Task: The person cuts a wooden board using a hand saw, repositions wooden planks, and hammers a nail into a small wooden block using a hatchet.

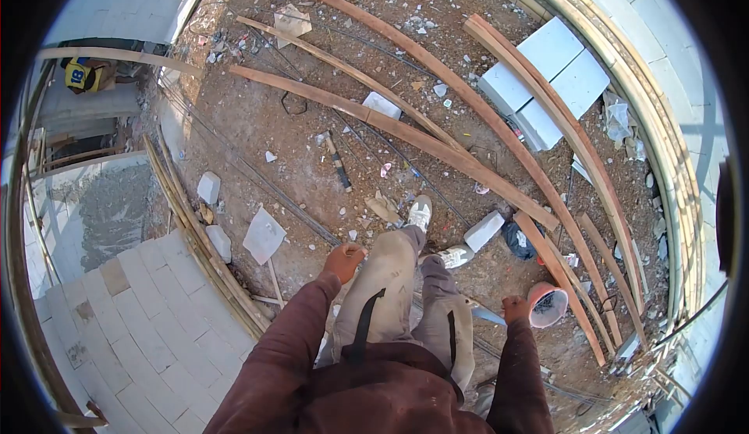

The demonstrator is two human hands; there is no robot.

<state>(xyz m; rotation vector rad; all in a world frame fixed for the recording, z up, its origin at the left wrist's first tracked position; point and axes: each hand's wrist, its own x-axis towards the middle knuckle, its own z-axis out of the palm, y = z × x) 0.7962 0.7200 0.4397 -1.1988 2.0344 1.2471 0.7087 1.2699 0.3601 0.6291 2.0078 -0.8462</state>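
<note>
My left hand (345, 262) hangs in front of my left thigh, its fingers curled in; nothing shows in it. My right hand (515, 310) is closed at my right side, and what it holds, if anything, is hidden. A pale blue, flat strip (488, 315) shows just left of that hand; whether the two touch, I cannot tell. Beside the same hand appears a reddish bucket (548, 306) with dark grey contents. Both feet, in light shoes (420, 212), stand on bare dirt.
Long timber planks (406, 126) lie across the rubble ahead. White blocks (552, 71) are stacked at the far right. A dark-handled tool (339, 162) lies on the ground. A block wall (140, 332) and poles (204, 239) are on my left. Another person (82, 75) is at far left.
</note>
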